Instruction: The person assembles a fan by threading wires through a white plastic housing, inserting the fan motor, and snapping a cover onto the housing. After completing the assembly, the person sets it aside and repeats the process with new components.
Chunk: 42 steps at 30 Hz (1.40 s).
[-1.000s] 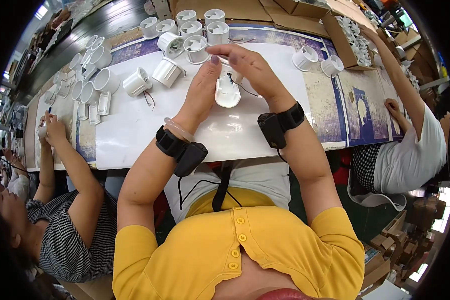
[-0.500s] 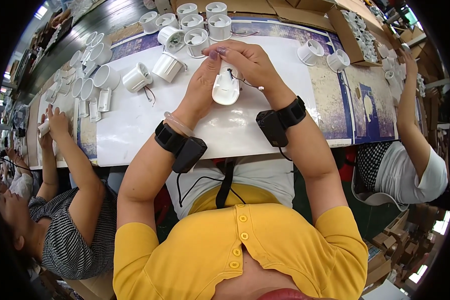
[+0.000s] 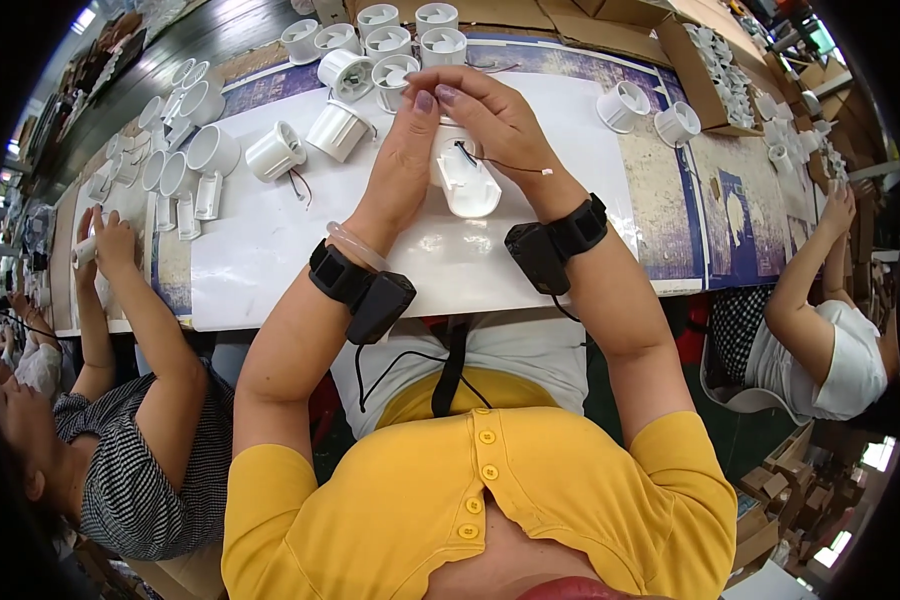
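Observation:
Between my two hands I hold a white plastic housing (image 3: 470, 190) with an open, rounded, tongue-like end pointing toward me. A thin dark wire with a small white connector (image 3: 547, 172) comes out of it and lies across to the right. My left hand (image 3: 407, 150) closes on its left side, thumb extended along the upper part. My right hand (image 3: 492, 118) curls over the top and right side, its fingertips meeting those of the left. The fingers hide the housing's upper part. Just left lie white fan cylinders (image 3: 338, 130), some on their sides with wires trailing.
More white fan cylinders (image 3: 388, 42) stand at the back. Empty white rings (image 3: 213, 152) and curved shells (image 3: 208, 196) lie at the left. Two cylinders (image 3: 623, 106) sit at the right, near a cardboard box (image 3: 715, 75) of white parts. Co-workers sit on both sides.
The housing's rounded end has swung slightly right and toward me, showing more of its inside. My hands have shifted a little. The right co-worker's arm has come down closer to their body.

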### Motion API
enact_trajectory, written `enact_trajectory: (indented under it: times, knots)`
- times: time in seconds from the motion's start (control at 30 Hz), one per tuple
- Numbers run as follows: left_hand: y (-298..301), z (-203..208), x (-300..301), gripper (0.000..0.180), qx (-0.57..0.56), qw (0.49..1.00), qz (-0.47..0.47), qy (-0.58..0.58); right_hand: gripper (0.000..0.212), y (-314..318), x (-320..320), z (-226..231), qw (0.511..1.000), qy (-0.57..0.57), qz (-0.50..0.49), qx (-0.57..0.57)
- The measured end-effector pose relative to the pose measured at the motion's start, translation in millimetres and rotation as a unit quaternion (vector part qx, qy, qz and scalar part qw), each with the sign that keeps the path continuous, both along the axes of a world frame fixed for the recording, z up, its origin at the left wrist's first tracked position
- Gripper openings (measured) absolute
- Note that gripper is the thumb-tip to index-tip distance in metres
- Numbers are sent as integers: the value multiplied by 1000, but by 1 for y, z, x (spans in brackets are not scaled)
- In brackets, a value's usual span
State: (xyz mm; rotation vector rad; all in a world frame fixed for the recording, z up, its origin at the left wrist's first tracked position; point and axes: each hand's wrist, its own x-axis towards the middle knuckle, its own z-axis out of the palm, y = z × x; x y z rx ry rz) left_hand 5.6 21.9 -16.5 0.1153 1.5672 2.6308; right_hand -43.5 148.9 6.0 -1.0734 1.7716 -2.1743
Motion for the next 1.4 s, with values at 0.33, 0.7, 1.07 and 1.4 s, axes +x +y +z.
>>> enact_trajectory:
  times: [0.33,0.7,1.07,1.4]
  knots:
    - [-22,2,-11,44,-80,990,99,64,52,36,-7,17,989,57,132,22]
    - [-27,1,-11,43,-212,953,183,117,23,37,-1,28,942,191,-45,270]
    - [-25,0,-10,47,-297,918,222,137,10,34,-1,17,902,295,-124,290]
    - [-24,-2,-8,61,-88,996,-35,1,13,34,1,17,996,-20,22,83]
